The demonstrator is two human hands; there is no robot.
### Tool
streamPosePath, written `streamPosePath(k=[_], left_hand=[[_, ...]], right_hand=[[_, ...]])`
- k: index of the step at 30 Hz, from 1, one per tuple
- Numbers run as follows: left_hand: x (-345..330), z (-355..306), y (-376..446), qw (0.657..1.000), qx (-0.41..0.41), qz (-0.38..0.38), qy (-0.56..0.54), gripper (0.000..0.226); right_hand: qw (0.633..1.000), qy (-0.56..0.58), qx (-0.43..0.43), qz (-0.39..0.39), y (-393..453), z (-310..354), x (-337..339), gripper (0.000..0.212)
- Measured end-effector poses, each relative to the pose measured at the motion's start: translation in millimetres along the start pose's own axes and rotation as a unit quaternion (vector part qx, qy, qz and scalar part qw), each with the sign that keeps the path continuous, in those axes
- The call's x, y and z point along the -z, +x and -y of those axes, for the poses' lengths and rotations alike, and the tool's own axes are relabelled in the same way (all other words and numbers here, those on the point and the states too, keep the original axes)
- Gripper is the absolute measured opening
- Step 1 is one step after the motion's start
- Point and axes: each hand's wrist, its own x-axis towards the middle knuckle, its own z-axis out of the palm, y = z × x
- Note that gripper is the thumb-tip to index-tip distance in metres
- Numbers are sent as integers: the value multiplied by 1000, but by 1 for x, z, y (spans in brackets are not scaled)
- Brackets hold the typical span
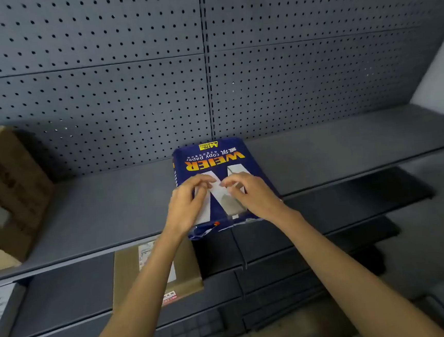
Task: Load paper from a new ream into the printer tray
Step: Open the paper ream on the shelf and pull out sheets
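A dark blue ream of copy paper [212, 161] with yellow and white lettering lies flat on the grey shelf [111, 205], its near end overhanging the shelf's front edge. The wrapper at that near end looks torn and crumpled. My left hand [188, 200] rests on the ream's near left part, fingers curled and pinching at the wrapper. My right hand [250, 192] sits on the near right part, its fingertips meeting the left hand's over the big white letter. No printer or tray is in view.
A grey pegboard wall [127, 82] backs the shelf. A brown cardboard box [5, 192] stands at the shelf's left end. On a lower shelf lies a flat brown parcel [133, 273] with a white label. More dark shelves [353, 205] step down to the right.
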Motion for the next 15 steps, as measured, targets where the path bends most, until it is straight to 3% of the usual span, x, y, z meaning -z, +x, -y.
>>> streamPosePath(k=[4,6,15], left_hand=[[-11,17,-5,993,18,58,99,34],[-13,25,-8,989,22,82,122,37],[-15,32,-8,989,17,83,120,39]], right_hand=[[993,-96,-18,67,0,-12,-12,25],[994,-90,-18,54,2,-15,-15,23],[994,-92,-13,60,10,-13,-13,17]])
